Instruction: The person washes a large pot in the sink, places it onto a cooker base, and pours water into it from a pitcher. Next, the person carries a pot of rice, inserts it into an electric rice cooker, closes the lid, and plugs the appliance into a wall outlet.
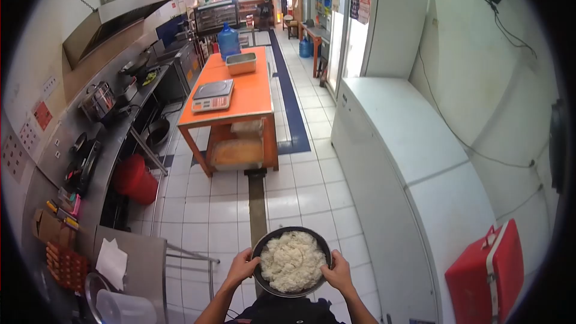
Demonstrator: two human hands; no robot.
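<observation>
A round dark bowl (pixel 259 281) heaped with white cooked rice (pixel 292 261) is held level in front of my body, over the tiled floor. My left hand (pixel 241 269) grips its left rim, thumb on the edge. On the opposite side my right hand (pixel 337 274) is closed on the right rim, its thumb reaching over the edge by the rice. The fingers under the bowl are hidden.
Ahead stands an orange table (pixel 252 99) with a scale (pixel 214 95), a metal pan (pixel 241 63) and a blue water jug (pixel 228 42). Steel counters (pixel 114 144) line the left. White chest freezers (pixel 408 126) and a red cooler (pixel 480 276) flank the right.
</observation>
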